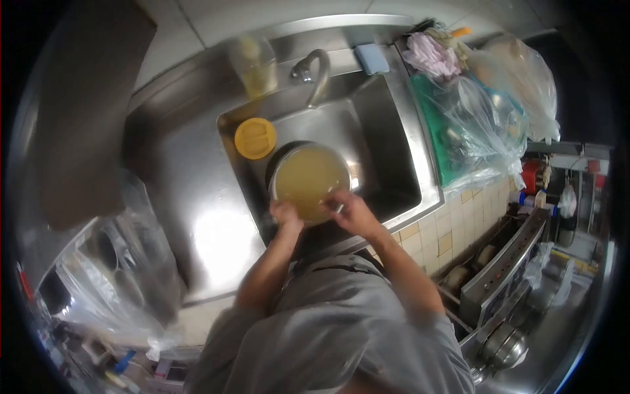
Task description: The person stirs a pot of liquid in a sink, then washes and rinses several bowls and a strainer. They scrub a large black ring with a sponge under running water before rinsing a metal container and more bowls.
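A round metal pot [314, 172] of cloudy yellowish liquid is in the sink basin [394, 164], close to its front edge. My left hand [287, 214] is closed on the pot's near left rim. At the near right rim, my right hand [352, 213] has its fingers bent together over the liquid. A small pale, shiny bit shows at those fingers; what it is I cannot make out. Beyond the pot's left side lies a round yellow lid [256, 138] at the basin's left edge.
Behind the basin stands a curved faucet [320, 75], with a clear container [252, 65] to its left and a blue sponge [372, 59] to its right. Plastic bags [482, 121] and a pink cloth [433, 56] crowd the right side. A steel drainboard [197, 177] extends left.
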A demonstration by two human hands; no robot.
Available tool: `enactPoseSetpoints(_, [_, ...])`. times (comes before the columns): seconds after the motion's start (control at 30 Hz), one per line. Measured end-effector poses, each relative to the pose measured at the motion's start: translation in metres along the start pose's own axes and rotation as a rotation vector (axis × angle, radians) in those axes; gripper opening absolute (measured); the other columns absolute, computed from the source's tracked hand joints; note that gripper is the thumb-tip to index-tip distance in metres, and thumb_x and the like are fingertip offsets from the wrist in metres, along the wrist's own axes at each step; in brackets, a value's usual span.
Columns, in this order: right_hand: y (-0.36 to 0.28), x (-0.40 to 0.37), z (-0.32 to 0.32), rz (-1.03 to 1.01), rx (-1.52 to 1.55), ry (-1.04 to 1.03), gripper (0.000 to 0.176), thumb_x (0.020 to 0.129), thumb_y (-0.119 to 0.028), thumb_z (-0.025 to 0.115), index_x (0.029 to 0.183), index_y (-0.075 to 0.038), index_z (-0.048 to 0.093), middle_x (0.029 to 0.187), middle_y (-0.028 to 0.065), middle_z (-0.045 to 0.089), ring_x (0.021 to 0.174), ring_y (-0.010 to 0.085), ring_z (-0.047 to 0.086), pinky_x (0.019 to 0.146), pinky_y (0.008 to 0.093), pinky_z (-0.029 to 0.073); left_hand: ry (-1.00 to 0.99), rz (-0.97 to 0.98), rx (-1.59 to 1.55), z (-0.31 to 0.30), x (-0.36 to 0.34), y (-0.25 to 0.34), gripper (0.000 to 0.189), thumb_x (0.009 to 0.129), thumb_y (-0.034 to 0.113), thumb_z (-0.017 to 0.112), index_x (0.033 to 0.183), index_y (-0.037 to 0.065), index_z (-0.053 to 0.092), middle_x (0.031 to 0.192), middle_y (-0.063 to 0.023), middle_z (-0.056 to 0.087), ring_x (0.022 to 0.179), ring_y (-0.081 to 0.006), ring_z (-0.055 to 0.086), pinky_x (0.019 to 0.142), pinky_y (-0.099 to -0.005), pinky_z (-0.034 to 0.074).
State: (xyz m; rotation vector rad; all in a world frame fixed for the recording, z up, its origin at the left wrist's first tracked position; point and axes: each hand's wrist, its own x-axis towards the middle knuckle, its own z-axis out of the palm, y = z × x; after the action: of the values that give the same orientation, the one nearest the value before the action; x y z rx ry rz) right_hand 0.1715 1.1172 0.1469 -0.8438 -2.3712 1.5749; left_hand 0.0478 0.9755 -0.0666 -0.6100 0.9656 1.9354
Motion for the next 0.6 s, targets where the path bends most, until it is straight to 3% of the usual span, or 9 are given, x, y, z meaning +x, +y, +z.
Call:
enactPoseSetpoints(0.03, [0.001, 0.000, -0.003, -0.003, -0.002, -0.015, 0.020, 0.089, -0.010, 0.074, 0.105, -0.002, 0.064, 0.097, 0.0117, 0.066, 0.078, 0.0223, 0.067, 0.064, 0.0332, 0.057, 0.268, 0.137, 0.374, 0.049, -0.011, 0.007, 0.039, 0.093, 0.002, 0.056, 0.132, 0.002, 0.055, 0.116, -0.0114, 0.066, 0.098, -0.0237, 0.064, 0.082, -0.0329, 0.053])
enactPoseSetpoints(0.1, [0.003, -0.003, -0.014, 0.033, 0.026, 0.070, 0.017, 0.090, -0.009, 0.073, 0.102, -0.002, 0.063, 0.097, 0.0119, 0.066, 0.079, 0.0218, 0.067, 0.063, 0.0316, 0.057, 0.088, 0.113, 0.524, 0.050, 0.010, 0.015, 0.048, 0.095, 0.007, 0.058, 0.141, 0.000, 0.047, 0.126, -0.0137, 0.063, 0.113, -0.0238, 0.061, 0.096, -0.0307, 0.048])
enactPoseSetpoints(0.23, [-0.009, -0.017, -0.040, -0.039, -0.071, 0.120, 0.018, 0.091, -0.008, 0.073, 0.104, -0.001, 0.061, 0.094, 0.0114, 0.065, 0.077, 0.0177, 0.067, 0.064, 0.0292, 0.055, 0.237, 0.219, 0.724, 0.092, 0.012, 0.044, 0.041, 0.099, 0.010, 0.060, 0.138, 0.000, 0.052, 0.130, -0.0100, 0.061, 0.116, -0.0191, 0.058, 0.098, -0.0313, 0.047])
enactPoseSetpoints(0.3, [-0.008, -0.027, -0.054, -0.059, -0.039, 0.129, 0.018, 0.092, -0.008, 0.072, 0.103, -0.001, 0.061, 0.093, 0.0107, 0.064, 0.077, 0.0163, 0.067, 0.064, 0.0285, 0.055, 0.082, 0.648, 0.657, 0.101, 0.006, 0.053, 0.044, 0.101, 0.008, 0.058, 0.143, 0.000, 0.048, 0.137, -0.0096, 0.056, 0.124, -0.0174, 0.052, 0.106, -0.0291, 0.041])
enactPoseSetpoints(0.33, [-0.009, -0.031, -0.058, -0.068, -0.006, 0.145, 0.017, 0.093, -0.008, 0.071, 0.103, 0.000, 0.060, 0.092, 0.0099, 0.063, 0.077, 0.0148, 0.066, 0.064, 0.0279, 0.054, 0.085, 0.667, 0.714, 0.101, 0.002, 0.057, 0.039, 0.102, 0.008, 0.057, 0.140, 0.001, 0.051, 0.132, -0.0094, 0.060, 0.119, -0.0172, 0.057, 0.103, -0.0288, 0.044])
enactPoseSetpoints(0.47, [-0.018, -0.045, -0.080, 0.063, 0.355, 0.222, 0.012, 0.097, -0.009, 0.066, 0.099, -0.001, 0.058, 0.093, 0.0067, 0.060, 0.081, 0.0139, 0.064, 0.073, 0.0283, 0.055, -0.067, 0.586, 0.688, 0.099, -0.021, 0.044, 0.034, 0.102, 0.009, 0.058, 0.135, 0.002, 0.056, 0.125, -0.0085, 0.064, 0.113, -0.0168, 0.060, 0.099, -0.0281, 0.046])
enactPoseSetpoints(0.57, [-0.012, -0.048, -0.098, 0.018, 0.543, 0.327, 0.011, 0.099, -0.009, 0.064, 0.098, -0.001, 0.057, 0.094, 0.0077, 0.059, 0.080, 0.0135, 0.061, 0.076, 0.0301, 0.055, -0.064, 0.479, 1.080, 0.095, -0.020, 0.012, 0.036, 0.102, 0.019, 0.062, 0.134, 0.003, 0.058, 0.124, -0.0084, 0.066, 0.111, -0.0194, 0.061, 0.097, -0.0322, 0.048])
enactPoseSetpoints(0.6, [-0.008, -0.047, -0.106, -0.021, 0.585, 0.343, 0.011, 0.100, -0.010, 0.062, 0.097, -0.001, 0.055, 0.096, 0.0083, 0.058, 0.079, 0.0134, 0.058, 0.078, 0.0324, 0.057, -0.018, 0.312, 1.164, 0.097, -0.018, 0.004, 0.044, 0.100, 0.029, 0.065, 0.135, 0.004, 0.058, 0.125, -0.0098, 0.066, 0.114, -0.0211, 0.061, 0.099, -0.0330, 0.046])
